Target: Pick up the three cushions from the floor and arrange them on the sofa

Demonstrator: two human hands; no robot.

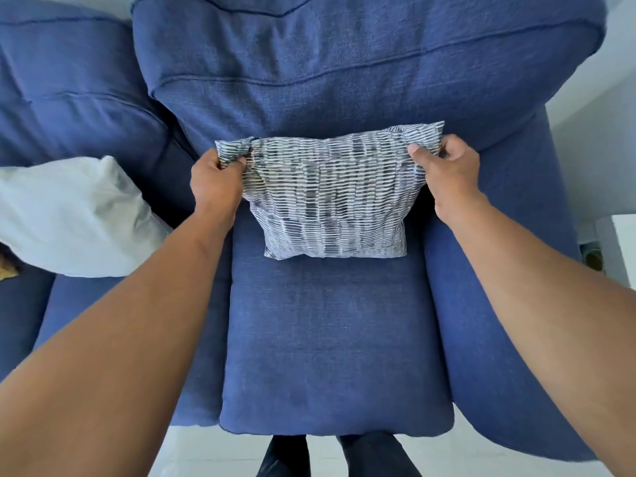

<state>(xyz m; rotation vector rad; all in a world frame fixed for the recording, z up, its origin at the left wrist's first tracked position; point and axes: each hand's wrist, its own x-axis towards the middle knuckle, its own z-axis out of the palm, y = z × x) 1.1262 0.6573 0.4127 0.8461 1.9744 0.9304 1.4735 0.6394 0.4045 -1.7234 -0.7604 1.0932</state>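
A grey-and-white striped cushion (330, 197) stands upright on the blue sofa's right seat (330, 321), leaning against the back cushion (344, 80). My left hand (215, 179) pinches its top left corner. My right hand (447, 170) pinches its top right corner. A white cushion (72, 218) leans on the neighbouring seat to the left. At the far left edge a sliver of a brownish thing (7, 266) shows beneath the white cushion; I cannot tell what it is.
The sofa's right armrest (509, 304) runs beside the seat. A white piece of furniture (619, 246) stands past the armrest at the right edge. Pale floor (206, 452) shows below, with my dark-clad legs (330, 456) at the sofa's front.
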